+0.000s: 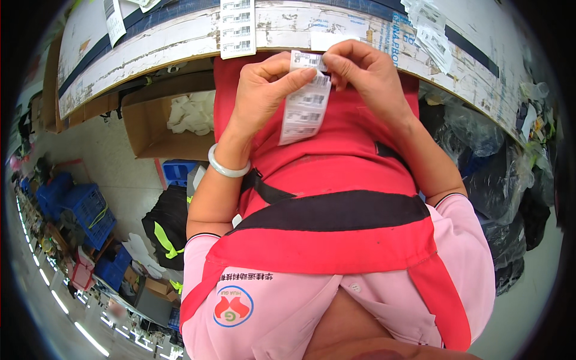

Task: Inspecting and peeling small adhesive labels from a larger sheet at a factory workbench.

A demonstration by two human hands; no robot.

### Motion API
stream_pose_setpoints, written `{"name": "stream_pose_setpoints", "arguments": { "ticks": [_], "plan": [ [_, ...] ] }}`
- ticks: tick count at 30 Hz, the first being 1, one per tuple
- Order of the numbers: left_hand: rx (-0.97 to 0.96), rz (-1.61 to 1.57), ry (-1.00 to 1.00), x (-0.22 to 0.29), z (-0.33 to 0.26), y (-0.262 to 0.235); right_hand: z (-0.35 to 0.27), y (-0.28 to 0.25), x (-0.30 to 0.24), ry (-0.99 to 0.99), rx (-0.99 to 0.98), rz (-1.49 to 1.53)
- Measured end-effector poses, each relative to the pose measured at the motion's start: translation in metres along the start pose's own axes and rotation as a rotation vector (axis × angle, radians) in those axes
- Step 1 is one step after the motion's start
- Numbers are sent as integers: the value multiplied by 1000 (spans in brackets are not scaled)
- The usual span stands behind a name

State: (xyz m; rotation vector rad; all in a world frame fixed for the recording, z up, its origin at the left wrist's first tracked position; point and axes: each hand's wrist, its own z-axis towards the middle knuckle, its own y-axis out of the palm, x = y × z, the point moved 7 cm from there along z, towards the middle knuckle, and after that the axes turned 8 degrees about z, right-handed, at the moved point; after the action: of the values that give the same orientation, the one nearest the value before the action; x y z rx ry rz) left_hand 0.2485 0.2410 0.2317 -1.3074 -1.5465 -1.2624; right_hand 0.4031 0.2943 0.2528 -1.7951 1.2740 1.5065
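Observation:
A strip of white barcode labels (pixel 305 109) hangs down in front of my red apron. My left hand (pixel 267 87) pinches it near its upper end, thumb on the printed face. At the strip's top right edge, the thumb and fingertips of my right hand (pixel 363 67) are pressed together; whether a label corner is between them is too small to tell. Just beyond my left hand, another strip of barcode labels (pixel 238 30) lies over the table's front edge. A blank white slip (pixel 336 41) lies on the table behind my right hand.
The worn white table (pixel 174 39) curves across the far side. More label sheets (pixel 433 42) lie at its right and a tag (pixel 114 23) at its left. Below it stands a cardboard box (pixel 141 126) with white cloth. Blue crates (pixel 90 213) are at left, plastic-wrapped bags (pixel 492 174) at right.

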Motion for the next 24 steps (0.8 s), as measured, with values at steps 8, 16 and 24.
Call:
{"name": "stream_pose_setpoints", "arguments": {
  "ticks": [8, 16, 24],
  "plan": [
    [8, -104, -66, -21, 0, -12, 33, -58, -9, -68, 70, -260],
    [53, -135, -101, -26, -2, -17, 37, -52, -6, 31, -13, -411],
    [30, -155, -91, -29, -2, -14, 41, -51, -1, 65, 4, -454]
  ]
}}
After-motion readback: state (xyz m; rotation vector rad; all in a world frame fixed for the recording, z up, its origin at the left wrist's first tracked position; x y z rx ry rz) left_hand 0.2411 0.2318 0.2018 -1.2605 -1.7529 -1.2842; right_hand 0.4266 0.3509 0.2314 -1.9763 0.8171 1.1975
